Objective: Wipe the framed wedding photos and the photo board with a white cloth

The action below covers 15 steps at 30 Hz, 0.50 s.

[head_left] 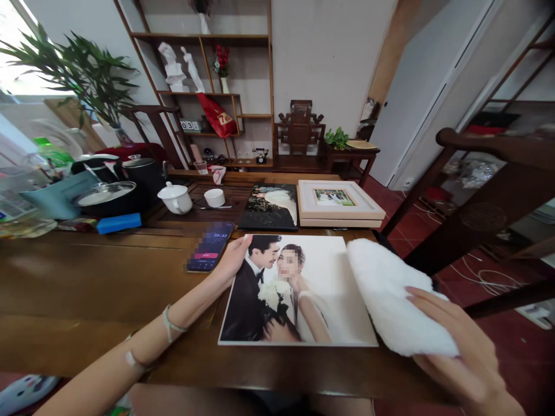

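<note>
A wedding photo panel (342, 289) lies on the wooden table in front of me, showing a couple with white flowers. My left hand (237, 254) grips its upper left edge, the fingers partly hidden by the panel. Beyond the panel's right edge, my right hand (459, 335) is closed on a white fluffy cloth (390, 300), whose left side lies along or just over that edge. Behind the panel are a dark photo album or panel (271, 207) and a pale picture frame (341, 222) that seems stacked on another. A phone (210, 248) rests left of my left hand.
A white lidded cup (174, 198) and a small white bowl (214, 198) stand on a dark tea tray. A lidded pan (106, 196), a black pot (143, 182) and a blue block (119, 223) crowd the table's left. A dark wooden chair (489, 202) stands close at right.
</note>
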{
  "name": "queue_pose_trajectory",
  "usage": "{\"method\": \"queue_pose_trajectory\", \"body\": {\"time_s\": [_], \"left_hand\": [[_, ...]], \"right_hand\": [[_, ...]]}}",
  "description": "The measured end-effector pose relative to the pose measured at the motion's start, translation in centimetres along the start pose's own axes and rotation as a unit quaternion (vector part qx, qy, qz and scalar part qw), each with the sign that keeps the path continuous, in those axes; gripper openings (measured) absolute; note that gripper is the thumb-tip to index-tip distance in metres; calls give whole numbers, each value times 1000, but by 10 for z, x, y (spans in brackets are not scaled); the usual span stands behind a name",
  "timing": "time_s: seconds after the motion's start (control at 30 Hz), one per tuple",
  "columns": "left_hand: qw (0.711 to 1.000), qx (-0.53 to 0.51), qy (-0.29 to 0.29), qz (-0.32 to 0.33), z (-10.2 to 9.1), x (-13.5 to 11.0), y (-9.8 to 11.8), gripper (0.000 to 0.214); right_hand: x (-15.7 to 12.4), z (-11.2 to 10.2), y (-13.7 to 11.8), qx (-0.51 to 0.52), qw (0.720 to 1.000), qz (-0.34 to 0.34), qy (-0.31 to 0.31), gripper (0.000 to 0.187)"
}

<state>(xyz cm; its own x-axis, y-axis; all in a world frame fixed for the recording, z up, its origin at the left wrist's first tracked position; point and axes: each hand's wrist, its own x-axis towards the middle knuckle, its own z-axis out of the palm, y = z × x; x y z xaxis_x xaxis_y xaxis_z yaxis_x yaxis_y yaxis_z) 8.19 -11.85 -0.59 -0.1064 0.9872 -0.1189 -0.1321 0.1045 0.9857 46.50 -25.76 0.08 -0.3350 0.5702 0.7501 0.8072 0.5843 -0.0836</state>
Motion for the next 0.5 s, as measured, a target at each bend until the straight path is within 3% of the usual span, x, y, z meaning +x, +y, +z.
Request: {"method": "queue_pose_trajectory", "body": {"time_s": [0.3, 0.5], "left_hand": [[1000, 20, -13, 3, 5, 22, -16, 62], [999, 39, -13, -1, 3, 32, -24, 64]], "right_hand": [[47, 54, -10, -15, 987, -156, -40, 32], [52, 82, -17, -20, 974, -218, -53, 16]]}}
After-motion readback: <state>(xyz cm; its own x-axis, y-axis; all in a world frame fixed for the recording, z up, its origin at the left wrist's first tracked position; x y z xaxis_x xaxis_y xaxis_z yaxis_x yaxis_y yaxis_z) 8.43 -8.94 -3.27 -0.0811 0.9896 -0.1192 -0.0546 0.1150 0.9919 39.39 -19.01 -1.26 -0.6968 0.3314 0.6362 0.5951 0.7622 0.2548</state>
